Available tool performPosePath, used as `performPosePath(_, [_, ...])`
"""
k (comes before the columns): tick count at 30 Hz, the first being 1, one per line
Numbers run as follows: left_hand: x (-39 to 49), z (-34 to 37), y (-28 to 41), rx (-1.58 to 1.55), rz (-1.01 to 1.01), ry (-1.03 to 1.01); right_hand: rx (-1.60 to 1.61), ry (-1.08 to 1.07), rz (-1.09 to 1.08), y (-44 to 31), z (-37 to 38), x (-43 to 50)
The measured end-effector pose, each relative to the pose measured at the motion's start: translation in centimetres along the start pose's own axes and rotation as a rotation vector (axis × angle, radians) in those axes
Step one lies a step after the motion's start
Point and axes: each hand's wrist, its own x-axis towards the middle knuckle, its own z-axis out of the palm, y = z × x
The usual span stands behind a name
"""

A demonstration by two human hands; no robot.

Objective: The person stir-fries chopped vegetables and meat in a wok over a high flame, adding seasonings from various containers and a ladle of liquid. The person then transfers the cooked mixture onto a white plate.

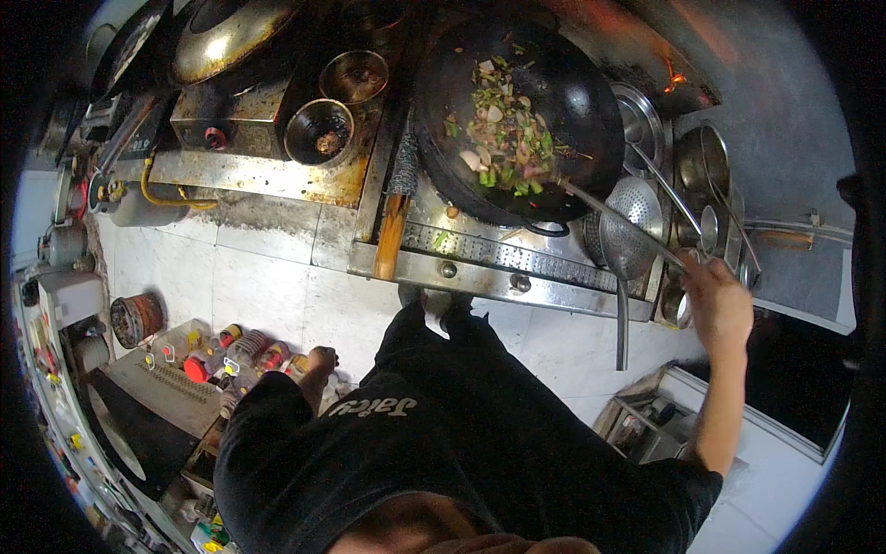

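Note:
My right hand [720,301] grips the handle of a long metal cooking utensil [623,225], and its far end reaches into the food in a large black wok [443,166]. Chopped green vegetables and pale pieces [509,118] lie spread in the wok, which sits on the stove. Close to the utensil, a perforated metal strainer [631,215] rests with its handle pointing towards me. Down at my left side, my left hand [322,360] hangs with its fingers curled. It is too small in view to tell whether it holds anything.
A wooden handle [394,232] juts over the stove's front edge left of the wok. Metal bowls [320,131] stand farther left by a burner with a red knob [215,138]. Pots and ladles [707,228] crowd the right side. Bottles [246,350] stand at the lower left.

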Motion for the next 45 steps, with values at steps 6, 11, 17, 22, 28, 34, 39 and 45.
performPosePath(6, [1.9,3.4,1.2,-0.033,0.32,0.299,0.221,0.056,0.098,-2.0,4.6,4.9])
performPosePath(11, [1.3,5.0,6.4,0.021,0.336,0.349,0.346,0.177,0.162,-2.7,3.6,10.0])
performPosePath(17, [2.1,7.6,5.9,-0.141,0.375,0.473,0.26,0.216,-0.097,-3.9,7.8,12.9])
performPosePath(22, [0.6,14.2,2.2,0.046,0.226,0.52,0.119,0.243,-0.088,1.9,13.1,9.6])
performPosePath(28, [4.6,33.3,8.4,-0.137,0.348,0.425,0.417,0.179,-0.308,2.9,20.6,10.3])
performPosePath(34, [10.1,44.2,19.0,-1.402,0.124,0.027,0.883,0.196,-0.328,13.0,24.1,-2.9])
performPosePath(39, [11.2,44.5,15.8,-1.172,0.342,-0.012,1.312,-0.931,-0.648,14.4,34.2,-12.1])
performPosePath(45, [2.7,42.8,0.2,-0.628,0.107,0.532,1.224,-1.114,0.319,4.0,56.3,-19.8])
